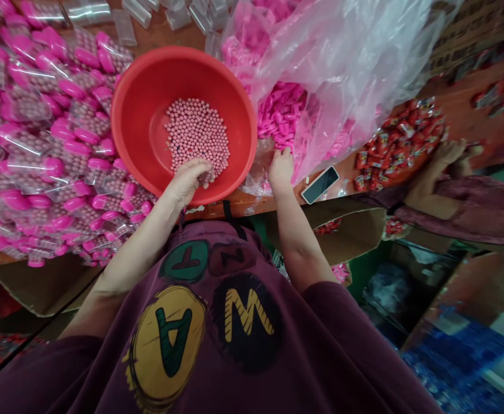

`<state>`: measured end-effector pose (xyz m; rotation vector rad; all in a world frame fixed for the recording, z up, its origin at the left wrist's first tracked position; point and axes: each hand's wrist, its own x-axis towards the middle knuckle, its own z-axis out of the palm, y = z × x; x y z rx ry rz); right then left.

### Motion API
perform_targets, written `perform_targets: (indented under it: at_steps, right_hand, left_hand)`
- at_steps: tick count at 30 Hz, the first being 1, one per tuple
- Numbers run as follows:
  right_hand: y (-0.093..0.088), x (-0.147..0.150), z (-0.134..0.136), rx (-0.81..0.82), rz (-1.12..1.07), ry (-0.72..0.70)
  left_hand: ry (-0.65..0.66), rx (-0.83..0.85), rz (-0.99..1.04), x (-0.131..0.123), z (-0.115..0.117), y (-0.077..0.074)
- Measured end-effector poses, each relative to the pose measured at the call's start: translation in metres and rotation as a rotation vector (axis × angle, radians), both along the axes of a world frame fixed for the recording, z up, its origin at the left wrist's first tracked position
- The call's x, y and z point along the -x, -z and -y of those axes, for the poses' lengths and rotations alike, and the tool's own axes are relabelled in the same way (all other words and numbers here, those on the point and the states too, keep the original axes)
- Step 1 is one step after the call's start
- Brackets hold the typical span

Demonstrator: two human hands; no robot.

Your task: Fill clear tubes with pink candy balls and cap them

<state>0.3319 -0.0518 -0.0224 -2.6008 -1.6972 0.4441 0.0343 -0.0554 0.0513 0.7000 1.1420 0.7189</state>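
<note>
My left hand [191,177] is inside the red plastic basin [137,98], at its near side. Its fingers curl at the edge of the small round pink beads [197,132]; what they hold is partly hidden, with a few beads showing by the fingertips. To the right of the basin, my right hand [281,168] reaches to the near edge of a heap of bright pink plastic caps [281,112]. Its fingers are bent together against the caps, and their grasp is too small to make out. A clear plastic bag [342,63] lies open around the caps.
Many clear bottles of beads with pink caps [74,123] pile up at left. Empty clear tubes [137,12] lie behind the basin. A phone [319,185], red wrapped pieces [396,146] and another person's hand [450,150] are at right. Cardboard boxes [355,233] stand below the table edge.
</note>
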Motion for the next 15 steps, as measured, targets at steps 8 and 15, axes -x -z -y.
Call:
perform_targets:
  at_steps: [8, 15]
  right_hand:
    - [0.011, 0.007, -0.018, 0.038, -0.101, -0.037]
    - [0.014, 0.018, -0.048, -0.236, -0.176, -0.003]
  left_hand:
    - [-0.003, 0.088, 0.046, -0.011, -0.002, -0.014]
    - [-0.021, 0.138, 0.036, -0.011, 0.008, -0.009]
